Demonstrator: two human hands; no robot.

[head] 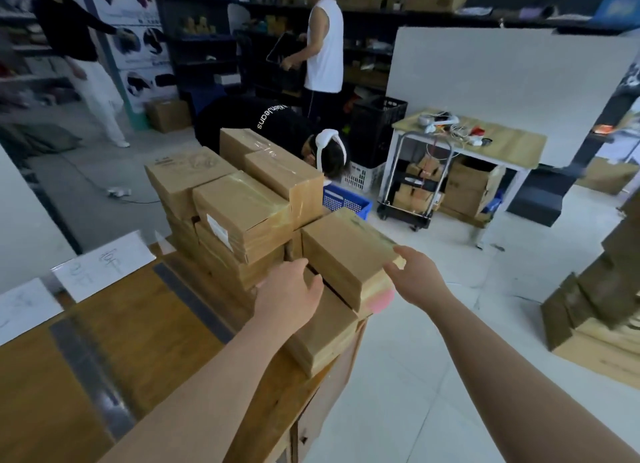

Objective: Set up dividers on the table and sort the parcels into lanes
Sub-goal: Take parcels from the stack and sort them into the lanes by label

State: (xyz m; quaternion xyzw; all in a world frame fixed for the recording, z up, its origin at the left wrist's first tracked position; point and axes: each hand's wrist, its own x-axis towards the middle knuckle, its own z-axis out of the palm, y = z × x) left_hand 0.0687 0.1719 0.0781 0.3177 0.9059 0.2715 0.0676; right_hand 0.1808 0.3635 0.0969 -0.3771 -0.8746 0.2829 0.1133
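A pile of taped brown cardboard parcels (242, 206) stands at the far right end of the wooden table (138, 327). The nearest top parcel (343, 254) lies tilted at the table's right edge. My right hand (415, 279) grips its right corner. My left hand (287, 293) rests with spread fingers at its left side, over a lower parcel (325, 334). Two dark grey divider strips (194, 300) (90, 372) run across the tabletop. White paper labels (100, 268) lie at the table's far edge.
A person in black bends down just behind the parcel pile (263, 119). Two more people stand farther back near dark shelves. A blue crate (346, 199), a trolley (415, 185), a small table and stacked cartons (602, 306) occupy the floor to the right.
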